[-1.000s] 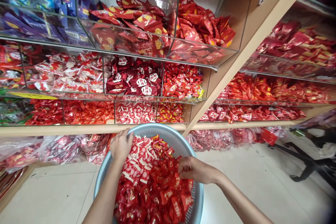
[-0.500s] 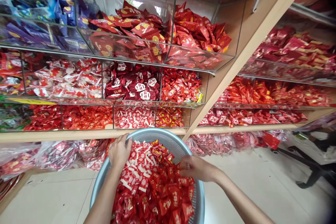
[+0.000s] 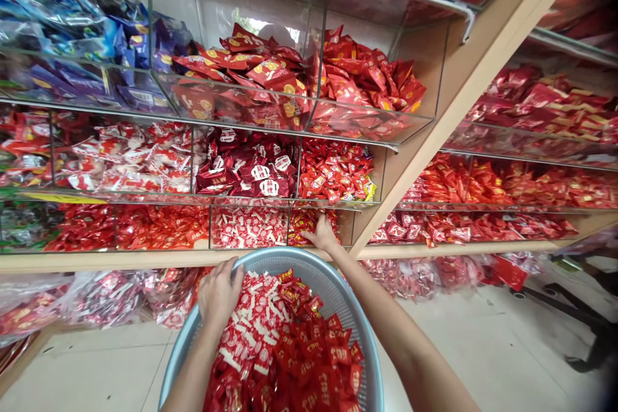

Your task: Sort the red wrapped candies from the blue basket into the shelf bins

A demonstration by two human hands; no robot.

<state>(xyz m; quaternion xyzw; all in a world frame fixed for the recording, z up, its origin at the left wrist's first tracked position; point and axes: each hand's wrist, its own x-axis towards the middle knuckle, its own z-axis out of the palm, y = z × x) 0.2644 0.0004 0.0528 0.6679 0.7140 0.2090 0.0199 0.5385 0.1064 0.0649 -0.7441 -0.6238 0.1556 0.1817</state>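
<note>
A blue-grey plastic basket (image 3: 371, 335) holds red-wrapped candies (image 3: 313, 357) and red-and-white candies (image 3: 255, 312). My left hand (image 3: 219, 290) grips the basket's upper left rim, fingers curled over it. My right hand (image 3: 322, 233) reaches past the rim into the lowest shelf's small right compartment, over red-and-yellow candies (image 3: 300, 222). Its fingers are apart and nothing shows in them. Beside that compartment lie more red-and-white candies (image 3: 248, 228) behind a clear front.
Clear-fronted shelf bins above hold red packets (image 3: 263, 71), maroon packets (image 3: 246, 164) and blue packets (image 3: 62, 26). A wooden upright (image 3: 434, 122) slants at the right. Bagged candies (image 3: 113, 293) lie under the shelf. Black chair legs (image 3: 574, 309) stand at the right.
My right hand has moved from over the basket's right side up and forward into the lowest shelf compartment. My left hand stays on the rim. The view has shifted slightly.
</note>
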